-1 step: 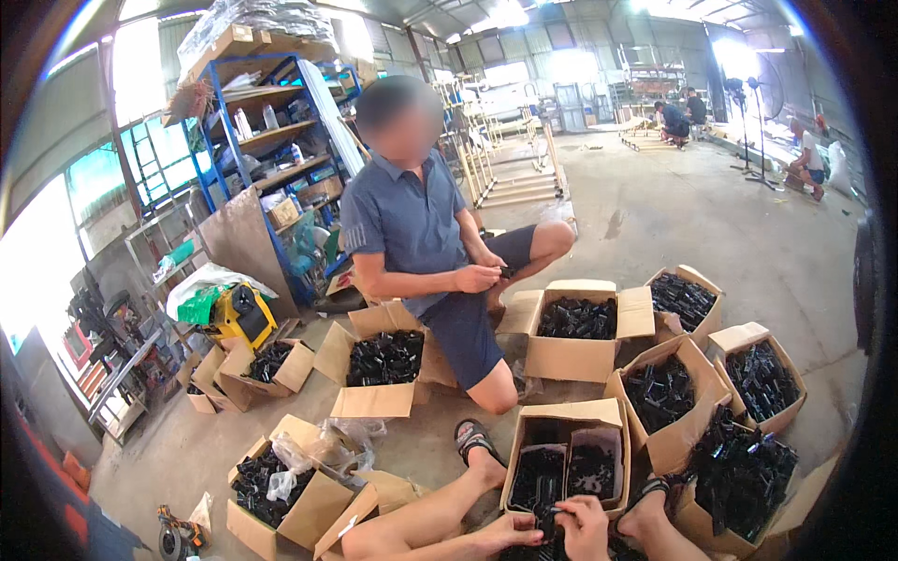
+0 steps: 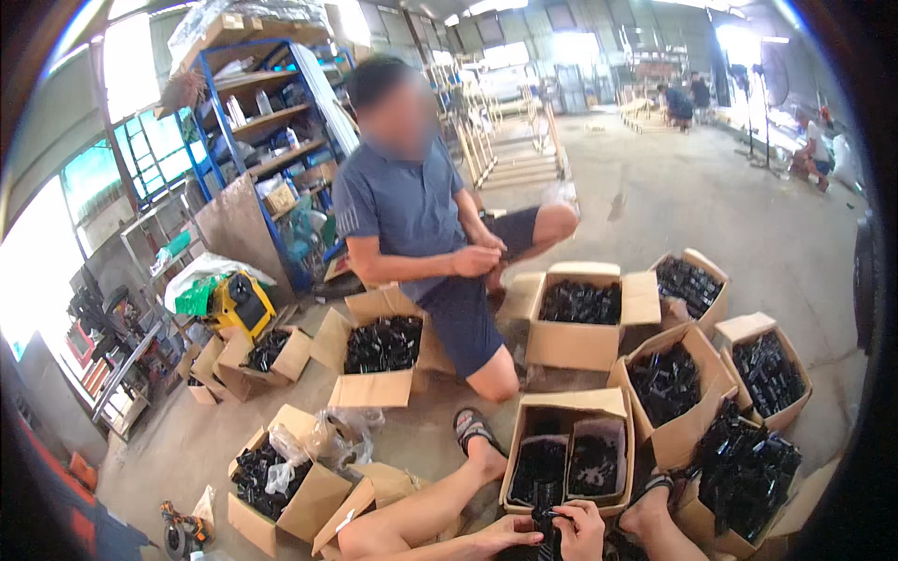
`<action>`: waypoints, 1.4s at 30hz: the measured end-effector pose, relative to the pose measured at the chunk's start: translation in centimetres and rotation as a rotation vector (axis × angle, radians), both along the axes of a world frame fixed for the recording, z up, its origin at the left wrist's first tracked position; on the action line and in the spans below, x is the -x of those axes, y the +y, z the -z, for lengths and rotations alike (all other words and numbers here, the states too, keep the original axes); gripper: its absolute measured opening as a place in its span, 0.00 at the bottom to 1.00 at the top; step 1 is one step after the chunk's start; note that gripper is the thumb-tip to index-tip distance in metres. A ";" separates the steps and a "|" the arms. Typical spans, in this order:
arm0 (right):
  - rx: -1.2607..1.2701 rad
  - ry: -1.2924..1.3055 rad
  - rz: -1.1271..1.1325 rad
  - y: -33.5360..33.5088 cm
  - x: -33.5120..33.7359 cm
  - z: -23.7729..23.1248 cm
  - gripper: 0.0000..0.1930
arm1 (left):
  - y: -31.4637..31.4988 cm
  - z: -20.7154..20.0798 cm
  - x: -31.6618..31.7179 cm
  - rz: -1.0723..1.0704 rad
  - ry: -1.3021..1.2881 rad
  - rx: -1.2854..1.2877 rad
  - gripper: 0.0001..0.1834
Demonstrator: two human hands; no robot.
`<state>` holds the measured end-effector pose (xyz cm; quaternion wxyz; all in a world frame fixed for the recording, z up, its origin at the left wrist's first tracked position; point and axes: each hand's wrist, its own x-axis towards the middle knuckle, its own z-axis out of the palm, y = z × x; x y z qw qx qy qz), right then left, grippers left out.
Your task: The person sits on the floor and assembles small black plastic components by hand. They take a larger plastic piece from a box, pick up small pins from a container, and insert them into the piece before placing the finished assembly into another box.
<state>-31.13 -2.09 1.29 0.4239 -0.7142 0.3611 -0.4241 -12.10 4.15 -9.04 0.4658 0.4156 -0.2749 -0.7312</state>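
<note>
We are noting one dark black part (image 2: 543,521), its full outline hidden by fingers. We are finding it held between the left hand (image 2: 513,534) and right hand (image 2: 581,531), at the near side of an open cardboard box (image 2: 575,401).

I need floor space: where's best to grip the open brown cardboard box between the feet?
Grip the box probably by its side walls, from above: their rims are exposed, sandaled feet flank it, and the left hand and right hand occupy its near side.
</note>
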 end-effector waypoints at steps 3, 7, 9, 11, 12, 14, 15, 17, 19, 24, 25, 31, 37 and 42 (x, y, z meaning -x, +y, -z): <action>-0.059 0.027 0.033 -0.6 -0.4 2.0 0.08 | -0.1 2.4 0.7 0.004 0.039 -0.098 0.21; -0.171 0.013 0.025 -1.3 -0.2 4.0 0.07 | 0.7 4.2 1.1 0.000 0.050 -0.146 0.20; -0.228 -0.007 0.052 -1.4 -0.4 4.1 0.07 | 1.4 4.0 0.4 -0.018 0.090 -0.202 0.21; -0.178 0.032 0.049 -1.7 -0.3 4.0 0.10 | 1.1 3.5 0.6 -0.029 0.159 -0.227 0.21; -0.178 0.034 0.043 -1.5 -0.5 3.8 0.11 | 0.9 3.3 0.6 -0.032 0.192 -0.239 0.21; -0.113 0.057 0.036 -1.3 -0.5 3.8 0.19 | 0.5 2.9 0.8 -0.034 0.208 -0.208 0.22; -0.128 0.094 0.050 -0.8 -0.2 4.3 0.26 | 0.2 2.6 1.2 -0.045 0.218 -0.206 0.22; -0.093 0.034 0.090 -0.1 -0.5 5.2 0.33 | 0.0 1.1 1.2 -0.071 0.214 -0.213 0.23; -0.067 0.061 0.086 -0.2 0.2 4.9 0.39 | -0.2 -0.4 1.5 -0.100 0.218 -0.215 0.24; 0.103 0.175 -0.030 0.5 -0.2 3.3 0.46 | 0.3 2.6 0.4 -0.134 0.221 -0.234 0.23; 0.146 0.189 0.002 0.9 -0.3 3.9 0.46 | 0.4 2.6 -0.2 -0.110 0.227 -0.253 0.21; 0.213 0.189 0.081 1.3 -2.0 3.7 0.35 | 0.4 3.1 -0.2 -0.050 0.267 -0.246 0.21; 0.161 0.261 -0.025 0.2 -0.8 5.3 0.42 | 0.8 2.2 -0.1 -0.051 0.254 -0.271 0.21; 0.270 0.331 -0.046 -0.2 -1.1 6.5 0.41 | 0.1 -1.2 -0.2 -0.140 0.202 -0.281 0.19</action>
